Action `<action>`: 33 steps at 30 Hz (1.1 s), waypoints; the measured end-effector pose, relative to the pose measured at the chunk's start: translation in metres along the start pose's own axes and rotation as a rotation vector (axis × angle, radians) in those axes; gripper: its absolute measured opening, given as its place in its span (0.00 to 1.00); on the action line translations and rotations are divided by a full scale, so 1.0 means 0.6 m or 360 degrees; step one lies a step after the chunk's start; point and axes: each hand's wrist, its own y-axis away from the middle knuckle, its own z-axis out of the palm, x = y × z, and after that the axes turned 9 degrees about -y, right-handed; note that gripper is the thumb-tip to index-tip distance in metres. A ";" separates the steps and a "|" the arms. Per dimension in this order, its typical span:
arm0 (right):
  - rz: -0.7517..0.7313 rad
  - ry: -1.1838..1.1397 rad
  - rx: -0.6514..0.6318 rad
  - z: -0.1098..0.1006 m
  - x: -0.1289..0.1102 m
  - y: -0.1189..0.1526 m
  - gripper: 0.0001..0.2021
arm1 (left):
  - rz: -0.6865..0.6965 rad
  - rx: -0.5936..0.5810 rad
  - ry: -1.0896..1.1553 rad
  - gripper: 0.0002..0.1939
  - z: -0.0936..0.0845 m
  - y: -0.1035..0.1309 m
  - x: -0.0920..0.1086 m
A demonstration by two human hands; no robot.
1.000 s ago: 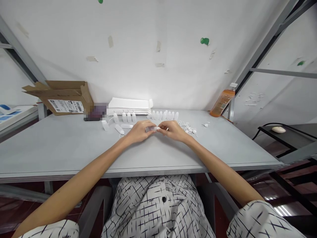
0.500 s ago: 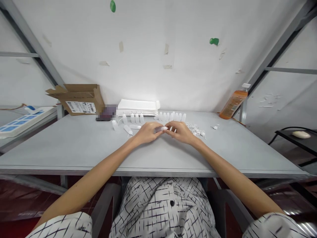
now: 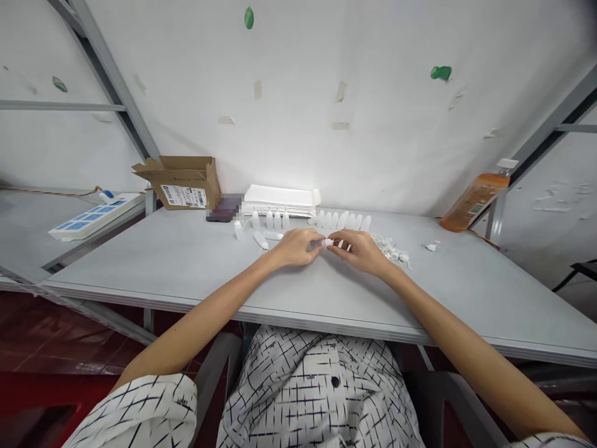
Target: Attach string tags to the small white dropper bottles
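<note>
My left hand (image 3: pixel 297 247) is closed around a small translucent dropper bottle (image 3: pixel 318 244), which lies sideways with its tip toward the right. At that tip the thumb and forefinger of my right hand (image 3: pixel 362 251) pinch a small white cap (image 3: pixel 328 242); its exact seating is too small to tell. Behind my left hand stand several capped dropper bottles (image 3: pixel 277 220), and a few more lie beside them, among them a tilted one (image 3: pixel 260 240). Beyond my right hand is a row of translucent bottles (image 3: pixel 342 221). A loose heap of white caps (image 3: pixel 395 254) lies right of that hand.
A stack of white sheets (image 3: pixel 280 196) sits against the wall, with a dark phone-like object (image 3: pixel 222 211) and an open carton (image 3: pixel 186 186) to its left. An orange drink bottle (image 3: pixel 478 198) leans at the back right. A power strip (image 3: pixel 93 219) lies far left.
My view has turned left, so the scene appears farther right. Both hands remain together at the bottle; a white cap with a thin strap now shows at its tip, where a pointed end showed before.
</note>
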 end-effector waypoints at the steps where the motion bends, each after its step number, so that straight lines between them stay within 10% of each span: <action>1: 0.0006 0.0006 -0.0001 0.000 0.001 0.000 0.13 | -0.0007 -0.0005 -0.0018 0.16 0.000 0.000 0.000; 33: 0.0034 0.0151 0.0041 0.003 -0.010 0.000 0.13 | -0.0126 0.0040 -0.0118 0.13 -0.002 -0.002 -0.002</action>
